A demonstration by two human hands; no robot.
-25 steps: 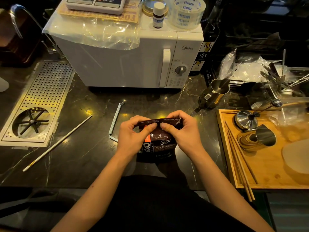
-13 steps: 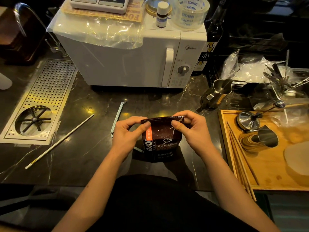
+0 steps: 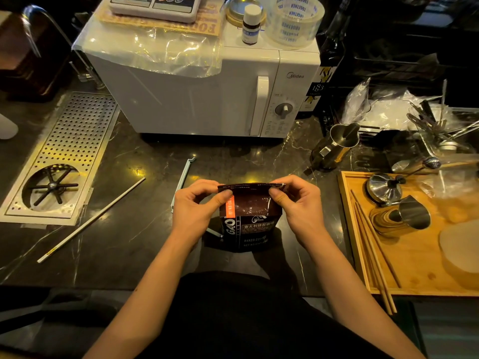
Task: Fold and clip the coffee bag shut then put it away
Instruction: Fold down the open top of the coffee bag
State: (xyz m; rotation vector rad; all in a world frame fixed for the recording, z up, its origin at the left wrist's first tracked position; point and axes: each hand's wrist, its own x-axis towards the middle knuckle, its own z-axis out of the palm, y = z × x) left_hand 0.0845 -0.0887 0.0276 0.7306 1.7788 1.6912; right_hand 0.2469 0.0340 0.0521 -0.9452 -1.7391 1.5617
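A dark brown coffee bag (image 3: 250, 224) with an orange label stands upright on the black marble counter near its front edge. My left hand (image 3: 198, 207) pinches the bag's top left corner, and my right hand (image 3: 298, 206) pinches the top right corner. The top edge is stretched flat between them. A pale blue sealing clip (image 3: 182, 177) lies on the counter just behind my left hand, partly hidden by it.
A white microwave (image 3: 207, 94) stands behind, with a scale, a small bottle and a tape roll on top. A perforated metal drain tray (image 3: 64, 156) lies left, with a white rod (image 3: 90, 221) beside it. At the right are a wooden tray (image 3: 404, 255) with metal cups and a steel pitcher (image 3: 339, 146).
My hands moved apart from the middle of the bag's top to its two corners, and the top edge rose and straightened. The bag now stands taller.
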